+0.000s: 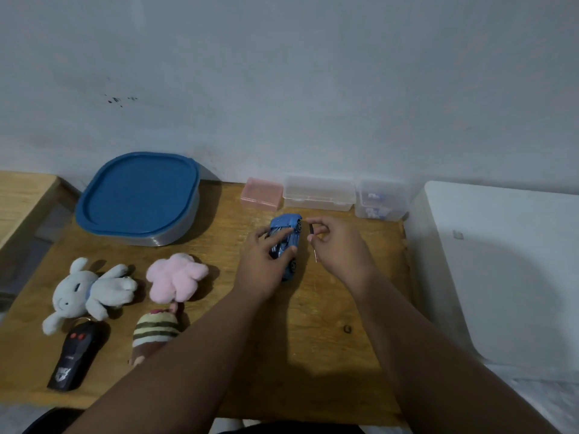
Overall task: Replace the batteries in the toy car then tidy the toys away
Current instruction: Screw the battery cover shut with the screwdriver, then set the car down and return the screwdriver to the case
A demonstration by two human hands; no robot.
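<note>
A blue toy car rests on the wooden table, and my left hand grips it from the left with fingers across its top. Just right of the car, my right hand pinches a small thin screwdriver held upright, its black handle at the fingertips and its metal tip pointing down. On the left of the table lie a white plush rabbit, a pink plush, a striped plush doll and a black remote control.
A large container with a blue lid stands at the back left. Along the wall sit a pink box, a clear box and a clear box with small items inside. A white surface borders the table's right edge.
</note>
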